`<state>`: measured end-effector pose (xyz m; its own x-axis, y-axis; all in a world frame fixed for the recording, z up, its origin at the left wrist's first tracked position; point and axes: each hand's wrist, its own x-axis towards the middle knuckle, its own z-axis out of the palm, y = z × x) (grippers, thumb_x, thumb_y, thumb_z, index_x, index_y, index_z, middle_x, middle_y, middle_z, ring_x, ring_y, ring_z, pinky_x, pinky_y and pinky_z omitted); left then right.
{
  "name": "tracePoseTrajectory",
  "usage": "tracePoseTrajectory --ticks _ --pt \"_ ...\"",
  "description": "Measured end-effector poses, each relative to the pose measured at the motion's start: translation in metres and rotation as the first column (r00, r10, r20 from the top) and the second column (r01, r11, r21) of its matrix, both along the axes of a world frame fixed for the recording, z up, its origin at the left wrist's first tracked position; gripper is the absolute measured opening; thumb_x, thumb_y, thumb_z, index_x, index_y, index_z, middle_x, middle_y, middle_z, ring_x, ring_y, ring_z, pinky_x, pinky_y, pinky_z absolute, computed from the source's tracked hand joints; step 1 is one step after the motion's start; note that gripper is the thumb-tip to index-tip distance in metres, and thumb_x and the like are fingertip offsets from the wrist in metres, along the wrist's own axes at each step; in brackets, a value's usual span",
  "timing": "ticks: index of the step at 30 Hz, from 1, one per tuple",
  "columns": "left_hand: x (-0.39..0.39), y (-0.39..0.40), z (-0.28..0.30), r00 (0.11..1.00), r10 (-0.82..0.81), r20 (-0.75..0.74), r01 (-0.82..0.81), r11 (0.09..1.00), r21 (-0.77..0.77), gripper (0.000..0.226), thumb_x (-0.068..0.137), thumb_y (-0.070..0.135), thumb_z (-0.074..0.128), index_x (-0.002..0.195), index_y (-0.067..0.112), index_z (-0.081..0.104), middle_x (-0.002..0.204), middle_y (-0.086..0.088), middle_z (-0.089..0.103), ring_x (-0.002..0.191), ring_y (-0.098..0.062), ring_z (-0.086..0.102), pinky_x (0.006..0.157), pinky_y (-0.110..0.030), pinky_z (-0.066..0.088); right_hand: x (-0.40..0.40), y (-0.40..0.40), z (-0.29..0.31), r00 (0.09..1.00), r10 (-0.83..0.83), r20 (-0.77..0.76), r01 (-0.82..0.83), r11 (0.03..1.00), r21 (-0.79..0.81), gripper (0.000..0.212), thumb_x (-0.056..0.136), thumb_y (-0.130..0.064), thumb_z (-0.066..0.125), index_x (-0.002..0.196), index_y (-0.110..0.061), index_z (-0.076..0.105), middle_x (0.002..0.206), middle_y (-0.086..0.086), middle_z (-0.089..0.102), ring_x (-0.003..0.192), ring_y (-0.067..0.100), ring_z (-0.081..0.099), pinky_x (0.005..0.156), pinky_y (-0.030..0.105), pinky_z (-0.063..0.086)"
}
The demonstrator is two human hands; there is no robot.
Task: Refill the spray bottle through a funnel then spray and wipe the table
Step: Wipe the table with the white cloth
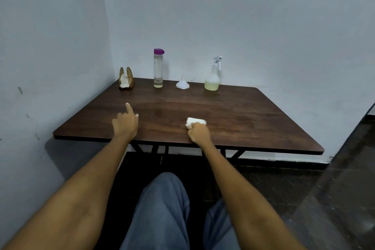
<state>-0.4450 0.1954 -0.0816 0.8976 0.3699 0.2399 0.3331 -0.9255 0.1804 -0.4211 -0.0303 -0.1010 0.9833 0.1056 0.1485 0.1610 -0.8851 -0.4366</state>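
Spray bottle [213, 76], seemingly third-full, yellowish.

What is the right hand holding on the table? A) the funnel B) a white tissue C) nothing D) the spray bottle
B: the right hand has its grip on a crumpled white tissue against the table, while the spray bottle and funnel stand untouched at the far edge.

One desk [233, 111] | one spray bottle [213, 79] | one tall clear bottle [158, 69] with a purple cap | one white funnel [182, 83] | one napkin holder [126, 79] | one white wad of tissue [195, 122] | two hands: left hand [125, 125], right hand [199, 133]
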Motion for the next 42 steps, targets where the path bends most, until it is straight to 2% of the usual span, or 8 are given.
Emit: tracePoseTrajectory --ticks 4,9,15,18,20,24,29,42 --pt "0.001 -0.011 0.001 1.0 -0.014 -0.023 0.014 1.0 0.003 0.06 0.104 0.033 0.027 0.153 0.003 0.009 0.127 -0.019 0.059 0.123 -0.034 0.049 0.097 -0.043 0.041 0.001 -0.06 -0.01 0.966 -0.258 -0.027 0.259 0.965 0.043 0.032 0.088 -0.01 0.045 0.114 0.0 0.061 0.119 0.018 0.062 0.114 0.035 0.056 0.091 0.036 0.046" --pt "0.006 -0.033 0.001 0.997 -0.058 -0.044 0.058 0.998 -0.009 0.059 0.105 0.032 0.026 0.153 0.003 0.008 0.129 -0.018 0.058 0.125 -0.033 0.048 0.098 -0.043 0.04 -0.018 -0.022 -0.021 0.945 -0.324 0.051 0.322 0.946 0.04 0.031 0.085 -0.008 0.047 0.11 0.0 0.063 0.118 0.016 0.06 0.115 0.032 0.053 0.099 0.039 0.044" --pt "0.005 -0.033 0.002 0.997 -0.069 -0.034 0.068 0.998 -0.015 0.059 0.104 0.032 0.026 0.153 0.004 0.01 0.129 -0.019 0.058 0.125 -0.034 0.049 0.098 -0.045 0.041 -0.045 0.082 -0.017 0.999 0.035 0.04 -0.038 0.996 0.075 0.03 0.086 -0.008 0.05 0.112 0.001 0.06 0.119 0.02 0.059 0.114 0.036 0.054 0.094 0.04 0.044" --pt "0.0 -0.028 -0.005 0.999 -0.047 -0.028 0.046 0.999 -0.015 0.058 0.104 0.031 0.027 0.152 0.002 0.012 0.131 -0.021 0.057 0.126 -0.036 0.048 0.099 -0.045 0.04 -0.051 0.091 -0.015 0.977 0.212 0.03 -0.214 0.974 0.07 0.029 0.09 -0.011 0.046 0.114 -0.004 0.06 0.12 0.018 0.058 0.114 0.035 0.054 0.09 0.038 0.045" --pt "-0.001 -0.026 -0.005 0.998 -0.038 -0.041 0.037 0.999 -0.029 0.058 0.104 0.031 0.026 0.152 0.001 0.012 0.132 -0.021 0.056 0.127 -0.036 0.046 0.1 -0.045 0.04 -0.047 0.074 -0.015 0.975 0.223 0.024 -0.224 0.974 0.027 0.033 0.088 -0.01 0.046 0.118 -0.011 0.06 0.123 0.015 0.058 0.114 0.035 0.055 0.091 0.037 0.046" --pt "-0.001 -0.027 0.004 0.997 -0.04 -0.068 0.036 0.997 -0.062 0.059 0.105 0.031 0.025 0.153 0.002 0.008 0.134 -0.021 0.053 0.128 -0.036 0.044 0.099 -0.045 0.04 -0.024 0.007 -0.013 0.999 -0.05 -0.001 0.05 0.998 0.043 0.036 0.087 -0.012 0.049 0.122 -0.006 0.057 0.125 0.017 0.06 0.117 0.034 0.056 0.094 0.036 0.046" --pt "-0.002 -0.02 0.009 0.994 -0.042 -0.096 0.035 0.996 -0.077 0.06 0.105 0.031 0.025 0.153 0.002 0.007 0.136 -0.021 0.052 0.129 -0.036 0.044 0.099 -0.044 0.04 0.001 -0.084 -0.008 0.936 -0.349 -0.034 0.351 0.93 0.107 0.031 0.088 -0.009 0.045 0.113 -0.003 0.064 0.117 0.018 0.064 0.115 0.034 0.056 0.093 0.036 0.046" --pt "0.025 0.035 -0.004 0.995 0.027 -0.096 -0.048 0.974 -0.221 0.059 0.104 0.027 0.028 0.151 -0.003 0.011 0.144 -0.021 0.041 0.135 -0.034 0.036 0.103 -0.043 0.038 0.06 -0.072 -0.009 0.848 -0.513 -0.135 0.53 0.83 0.172 0.032 0.094 -0.021 0.045 0.118 -0.007 0.062 0.126 0.018 0.058 0.122 0.035 0.049 0.103 0.039 0.039"
